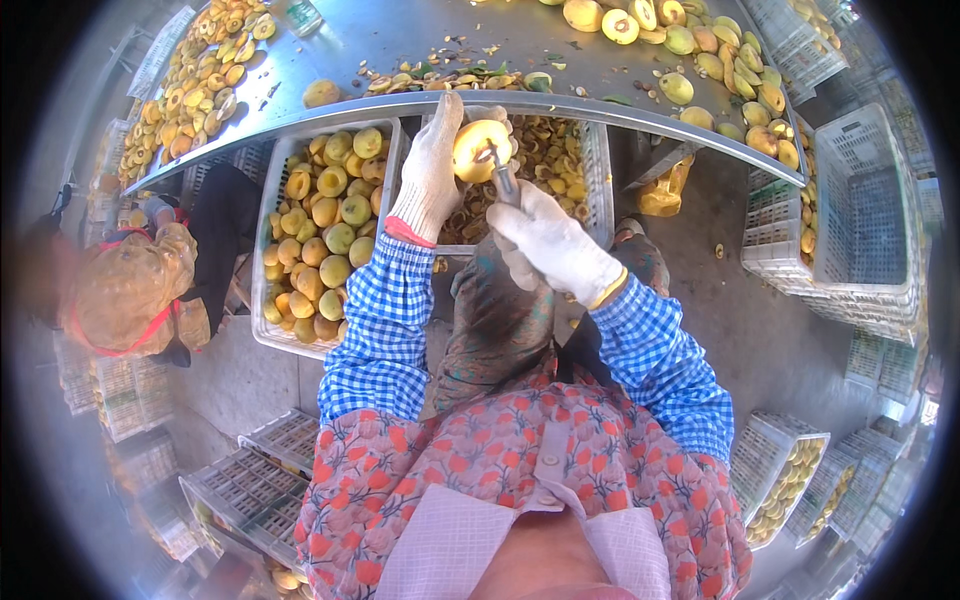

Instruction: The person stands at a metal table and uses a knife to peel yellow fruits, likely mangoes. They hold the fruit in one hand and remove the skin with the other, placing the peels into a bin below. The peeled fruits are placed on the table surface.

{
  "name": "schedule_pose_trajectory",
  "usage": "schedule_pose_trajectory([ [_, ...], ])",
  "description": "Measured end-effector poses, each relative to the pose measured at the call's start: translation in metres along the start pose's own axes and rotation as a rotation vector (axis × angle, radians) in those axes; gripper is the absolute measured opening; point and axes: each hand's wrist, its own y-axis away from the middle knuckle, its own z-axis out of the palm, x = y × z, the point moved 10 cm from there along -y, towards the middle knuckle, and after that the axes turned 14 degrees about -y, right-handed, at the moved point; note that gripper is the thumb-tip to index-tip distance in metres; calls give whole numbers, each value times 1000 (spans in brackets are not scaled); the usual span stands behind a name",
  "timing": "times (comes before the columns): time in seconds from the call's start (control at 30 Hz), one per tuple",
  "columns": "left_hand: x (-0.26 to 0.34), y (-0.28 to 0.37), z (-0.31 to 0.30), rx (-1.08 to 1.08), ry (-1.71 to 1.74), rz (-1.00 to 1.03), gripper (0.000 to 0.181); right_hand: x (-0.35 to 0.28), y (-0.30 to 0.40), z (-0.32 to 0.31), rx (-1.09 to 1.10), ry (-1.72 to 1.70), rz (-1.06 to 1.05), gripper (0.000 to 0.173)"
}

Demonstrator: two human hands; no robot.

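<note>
In a white knit glove, my left hand [431, 161] grips a halved yellow fruit [472, 141], apparently a peach or apricot, with its cut face turned up. My right hand [551, 236], gloved too, is closed around a pitting tool [506, 184] with a metal shaft. The tool's tip sits at the hollow in the middle of the cut face. Both hands are just in front of the metal table's edge, above a white plastic crate [596, 169] of fruit scraps. To the left, another white crate [262, 300] holds whole and cut fruit.
The metal table [360, 37] carries scraps [457, 81] along its edge, a heap of fruit halves [199, 97] at left and more fruit [720, 60] at right. Stacked crates [862, 202] stand at right. Another person [131, 285] sits at left. A plastic cup [298, 16] is at the back.
</note>
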Motion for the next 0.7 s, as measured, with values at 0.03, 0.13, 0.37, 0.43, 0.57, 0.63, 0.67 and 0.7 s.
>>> schedule_pose_trajectory([
  [0.03,16,3,-8,120,-296,169,53,-6,0,-4,89,223,-80,25],
  [0.13,35,11,-14,425,-717,389,52,-15,-9,-8,315,658,-309,25],
  [0.37,-13,-13,-2,-22,74,-73,62,12,1,16,-63,-255,125,13],
  [0.43,-5,-18,-11,18,-118,101,64,6,2,9,40,-156,84,14],
  [0.57,16,-7,-21,267,-382,259,62,-21,-5,-7,236,424,-261,17],
  [0.63,21,13,-7,369,-352,178,59,-26,-8,-11,430,881,-517,19],
  [0.67,37,29,-3,482,-485,227,56,-12,-17,-14,407,860,-348,33],
  [0.7,36,30,-6,512,-494,232,56,-13,-20,-8,365,949,-395,32],
])
